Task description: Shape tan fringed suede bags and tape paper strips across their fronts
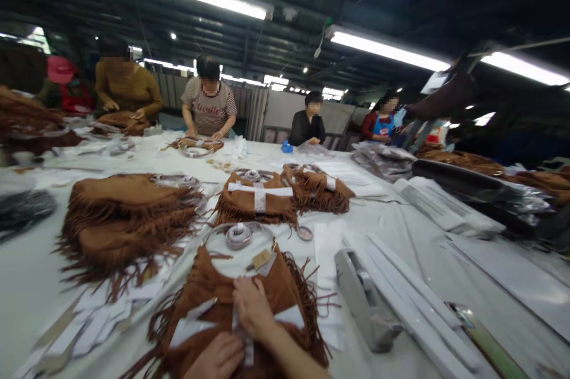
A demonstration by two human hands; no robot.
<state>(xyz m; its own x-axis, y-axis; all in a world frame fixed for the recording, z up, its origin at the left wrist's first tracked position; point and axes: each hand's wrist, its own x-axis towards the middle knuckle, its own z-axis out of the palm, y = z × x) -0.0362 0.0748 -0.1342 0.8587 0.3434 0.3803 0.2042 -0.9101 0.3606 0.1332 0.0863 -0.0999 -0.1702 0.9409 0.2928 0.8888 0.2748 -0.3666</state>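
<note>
A brown fringed suede bag [200, 302] lies on the white table right below me. Its coiled strap [238, 236] is wrapped in white, and a tan hang tag [260, 259] rests near its top edge. White paper [189, 331] sits across the bag, with a pale vertical strip [248, 353] over its middle. My right hand [253, 308] lies on the bag over the upper part of this strip, fingers pressed down flat. Lower and to the left, my left hand [221, 356] rests on the bag beside the strip, its fingers extended.
A grey tape dispenser [367, 302] stands right of the bag, beside long white paper strips [414, 302]. White paper pieces [100, 319] lie at left. More fringed bags [129, 212] and a wrapped bag [258, 198] are farther back. Several co-workers [209, 100] are across the table.
</note>
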